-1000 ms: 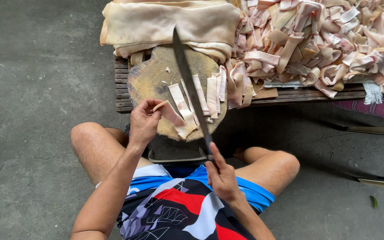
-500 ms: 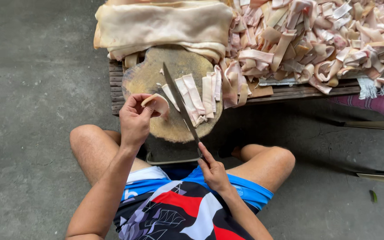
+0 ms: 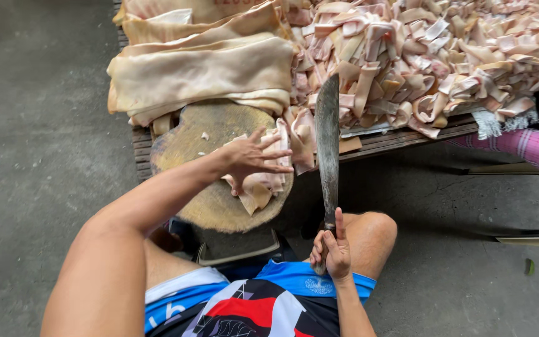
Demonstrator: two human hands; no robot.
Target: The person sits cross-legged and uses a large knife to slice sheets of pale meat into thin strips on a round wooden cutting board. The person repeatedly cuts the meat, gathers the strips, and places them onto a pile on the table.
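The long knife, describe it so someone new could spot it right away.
Start at the round wooden chopping block in front of the seated person. Just right of it, the right hand holds the long knife upright, the only dark metal blade among pale cut strips.

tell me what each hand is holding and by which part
The right hand grips a long knife by its handle at the lower end, blade pointing up. The left hand holds nothing; it lies spread on the cut strips on the round chopping block.

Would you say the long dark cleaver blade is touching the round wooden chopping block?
Apart. In the head view the right hand holds the long dark cleaver blade raised beside the round wooden chopping block.
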